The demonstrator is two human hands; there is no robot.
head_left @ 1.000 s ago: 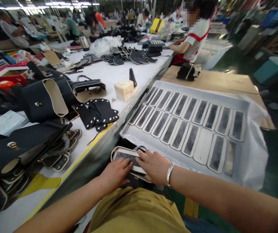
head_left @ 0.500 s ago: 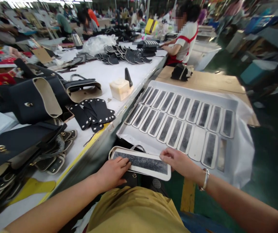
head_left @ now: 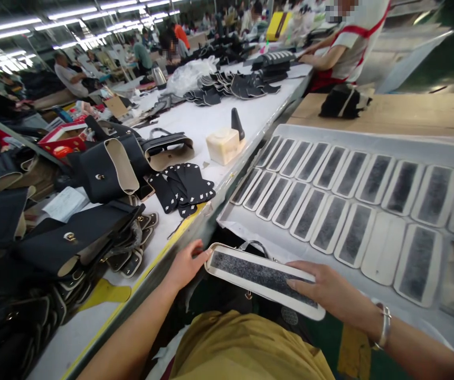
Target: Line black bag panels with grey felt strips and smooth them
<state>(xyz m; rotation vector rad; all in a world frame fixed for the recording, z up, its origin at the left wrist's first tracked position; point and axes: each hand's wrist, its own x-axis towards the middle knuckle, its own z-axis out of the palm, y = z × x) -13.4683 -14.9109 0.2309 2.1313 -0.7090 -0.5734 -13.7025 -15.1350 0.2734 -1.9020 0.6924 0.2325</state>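
Note:
A long pale panel [head_left: 266, 281] with rounded ends and a dark grey speckled strip along its middle lies over a dark handbag in front of my lap. The handbag's handle [head_left: 256, 245] arches out at the far side, and a small gold clasp [head_left: 248, 295] shows at the near side. My left hand [head_left: 185, 264] pinches the rim at the left end, thumb against the corner. On the right part of the panel, my right hand [head_left: 324, 287] has its thumb on the strip and its fingers along the far edge. Most of the bag is hidden underneath.
A lined tray [head_left: 230, 219] at right holds rows of similar panels. On the white table at left are black handbags [head_left: 96, 171], black studded pieces [head_left: 185, 184], a pale block-shaped container [head_left: 223, 146] and black cut pieces [head_left: 235, 87]. A co-worker [head_left: 346, 53] sits beyond.
My left hand has shifted from lying on the strip to the panel's left end. My right hand has come further over the right part. The view has turned left.

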